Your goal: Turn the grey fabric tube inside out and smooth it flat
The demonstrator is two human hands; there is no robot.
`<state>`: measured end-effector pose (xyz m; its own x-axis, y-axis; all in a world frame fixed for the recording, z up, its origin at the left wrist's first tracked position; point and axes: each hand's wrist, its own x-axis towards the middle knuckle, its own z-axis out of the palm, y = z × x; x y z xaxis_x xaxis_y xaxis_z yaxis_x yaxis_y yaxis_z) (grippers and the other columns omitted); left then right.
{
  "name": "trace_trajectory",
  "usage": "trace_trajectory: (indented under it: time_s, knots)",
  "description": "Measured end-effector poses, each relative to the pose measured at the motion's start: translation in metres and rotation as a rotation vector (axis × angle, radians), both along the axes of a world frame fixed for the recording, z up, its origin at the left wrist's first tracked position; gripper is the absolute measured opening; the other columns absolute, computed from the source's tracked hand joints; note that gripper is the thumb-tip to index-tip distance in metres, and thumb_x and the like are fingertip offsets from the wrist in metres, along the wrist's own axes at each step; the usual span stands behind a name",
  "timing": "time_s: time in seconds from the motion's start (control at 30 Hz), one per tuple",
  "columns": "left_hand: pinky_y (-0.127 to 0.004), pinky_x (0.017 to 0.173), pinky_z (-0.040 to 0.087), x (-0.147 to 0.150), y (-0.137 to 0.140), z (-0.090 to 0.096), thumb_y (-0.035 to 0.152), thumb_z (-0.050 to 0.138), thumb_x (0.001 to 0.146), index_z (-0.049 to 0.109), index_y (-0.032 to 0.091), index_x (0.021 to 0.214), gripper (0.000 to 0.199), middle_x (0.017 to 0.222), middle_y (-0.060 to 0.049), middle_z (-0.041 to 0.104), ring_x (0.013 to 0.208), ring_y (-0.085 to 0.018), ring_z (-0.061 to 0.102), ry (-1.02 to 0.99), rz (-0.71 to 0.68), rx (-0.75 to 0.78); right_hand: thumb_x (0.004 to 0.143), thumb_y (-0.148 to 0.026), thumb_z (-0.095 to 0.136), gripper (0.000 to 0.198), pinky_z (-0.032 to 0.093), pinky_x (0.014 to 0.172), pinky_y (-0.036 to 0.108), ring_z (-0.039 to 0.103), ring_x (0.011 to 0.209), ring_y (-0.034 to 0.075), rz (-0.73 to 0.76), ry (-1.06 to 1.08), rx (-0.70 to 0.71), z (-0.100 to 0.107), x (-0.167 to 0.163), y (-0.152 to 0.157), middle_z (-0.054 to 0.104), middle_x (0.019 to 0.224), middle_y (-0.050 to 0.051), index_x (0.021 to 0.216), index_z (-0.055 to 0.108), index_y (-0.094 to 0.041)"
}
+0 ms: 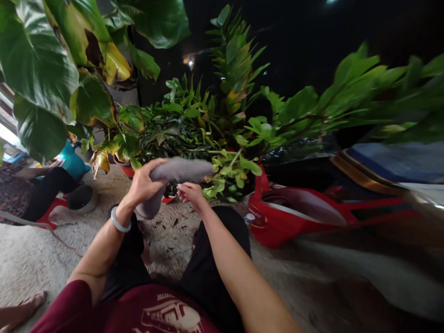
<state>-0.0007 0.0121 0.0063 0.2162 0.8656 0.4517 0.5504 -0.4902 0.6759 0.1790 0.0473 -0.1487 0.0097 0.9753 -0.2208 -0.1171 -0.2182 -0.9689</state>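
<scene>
From where I stand, the grey soft piece (pixel 182 170) is located at the centre of the frame, raised above the floor (pixel 169 236). The left hand (pixel 147 182), with a pale bracelet (pixel 120 222) at its wrist, grips the piece at its left part. The right hand (pixel 191 193) is positioned just below the piece, fingers curled closed; I cannot tell whether they pinch anything. Potted plants (pixel 180 111) occupy the upper centre. A red bag (pixel 287 224) stands at centre right; a dark pot (pixel 81 199) is at centre left, beside a seated person (pixel 21 192).
</scene>
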Motion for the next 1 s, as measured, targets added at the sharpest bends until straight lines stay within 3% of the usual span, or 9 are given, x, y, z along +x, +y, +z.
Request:
trace_trajectory:
  time_s: [0.1, 0.17, 0.37, 0.47, 0.63, 0.73, 0.8, 0.9, 1.0]
  knots:
    - [-0.043, 0.112, 0.049, -0.003, 0.033, 0.017, 0.018, 0.072, 0.076, 0.063, 0.023, 0.134, 0.058, 0.134, -0.005, 0.068, 0.126, -0.026, 0.063, -0.102, 0.192, 0.181, 0.069, -0.045, 0.071, 0.027, 0.034, 0.037, 0.02, 0.054, 0.041, 0.011, -0.015, 0.034, -0.023, 0.003, -0.001, 0.0, 0.067, 0.057, 0.002, 0.069, 0.066, -0.018]
    - [-0.047, 0.113, 0.048, -0.003, 0.044, 0.007, 0.017, 0.072, 0.076, 0.062, 0.023, 0.134, 0.059, 0.136, -0.007, 0.067, 0.128, -0.028, 0.063, -0.084, 0.261, 0.185, 0.069, -0.046, 0.072, 0.028, 0.035, 0.038, 0.021, 0.055, 0.043, 0.012, -0.029, 0.043, -0.035, 0.003, -0.001, 0.001, 0.067, 0.058, 0.003, 0.069, 0.067, -0.018]
    - [-0.046, 0.105, 0.056, -0.021, -0.015, -0.058, 0.014, 0.076, 0.071, 0.071, 0.028, 0.121, 0.053, 0.123, -0.003, 0.075, 0.115, -0.028, 0.071, 0.133, -0.085, -0.117, 0.066, -0.039, 0.072, 0.022, 0.039, 0.044, 0.025, 0.055, 0.046, 0.015, -0.035, 0.007, -0.064, 0.001, 0.005, 0.01, 0.061, 0.05, 0.0, 0.059, 0.064, -0.019]
    - [-0.044, 0.106, 0.055, -0.038, -0.023, -0.04, 0.018, 0.074, 0.074, 0.069, 0.024, 0.122, 0.049, 0.123, -0.003, 0.074, 0.116, -0.027, 0.069, -0.017, 0.056, -0.053, 0.065, -0.04, 0.071, 0.022, 0.036, 0.042, 0.023, 0.055, 0.045, 0.014, -0.027, 0.004, -0.065, 0.002, 0.004, 0.009, 0.063, 0.052, 0.0, 0.062, 0.067, -0.019]
    - [-0.044, 0.113, 0.049, -0.059, 0.028, 0.008, 0.018, 0.075, 0.076, 0.066, 0.025, 0.124, 0.049, 0.125, -0.003, 0.07, 0.119, -0.023, 0.065, -0.151, 0.467, 0.201, 0.065, -0.048, 0.075, 0.029, 0.036, 0.04, 0.022, 0.055, 0.043, 0.012, -0.033, 0.07, -0.008, 0.011, -0.005, -0.002, 0.067, 0.057, 0.001, 0.067, 0.068, -0.02]
    - [-0.048, 0.108, 0.051, -0.063, 0.035, -0.019, 0.018, 0.077, 0.074, 0.067, 0.026, 0.122, 0.05, 0.121, -0.005, 0.072, 0.114, -0.026, 0.068, -0.043, 0.538, 0.009, 0.065, -0.051, 0.076, 0.032, 0.037, 0.04, 0.023, 0.055, 0.043, 0.013, -0.047, 0.073, 0.003, 0.014, -0.007, -0.005, 0.068, 0.057, 0.001, 0.066, 0.068, -0.02]
    - [-0.052, 0.105, 0.052, -0.062, 0.015, -0.056, 0.018, 0.077, 0.07, 0.069, 0.023, 0.119, 0.05, 0.115, -0.008, 0.075, 0.11, -0.031, 0.07, 0.031, 0.526, -0.186, 0.065, -0.052, 0.076, 0.032, 0.038, 0.04, 0.023, 0.057, 0.044, 0.013, -0.05, 0.07, 0.011, 0.015, -0.005, -0.006, 0.069, 0.058, 0.001, 0.067, 0.068, -0.02]
    - [-0.048, 0.103, 0.054, -0.057, -0.028, -0.098, 0.021, 0.075, 0.07, 0.071, 0.023, 0.113, 0.044, 0.111, -0.005, 0.077, 0.108, -0.03, 0.071, -0.015, 0.422, -0.278, 0.063, -0.052, 0.078, 0.033, 0.038, 0.041, 0.023, 0.058, 0.044, 0.013, -0.05, 0.071, 0.016, 0.014, -0.001, -0.005, 0.069, 0.059, 0.001, 0.067, 0.069, -0.02]
    - [-0.043, 0.102, 0.055, -0.057, -0.047, -0.088, 0.023, 0.072, 0.071, 0.071, 0.024, 0.113, 0.043, 0.108, -0.002, 0.077, 0.105, -0.027, 0.071, -0.125, 0.434, -0.181, 0.061, -0.052, 0.08, 0.035, 0.039, 0.041, 0.023, 0.057, 0.044, 0.013, -0.048, 0.099, 0.027, 0.013, 0.002, -0.003, 0.069, 0.058, 0.001, 0.067, 0.069, -0.019]
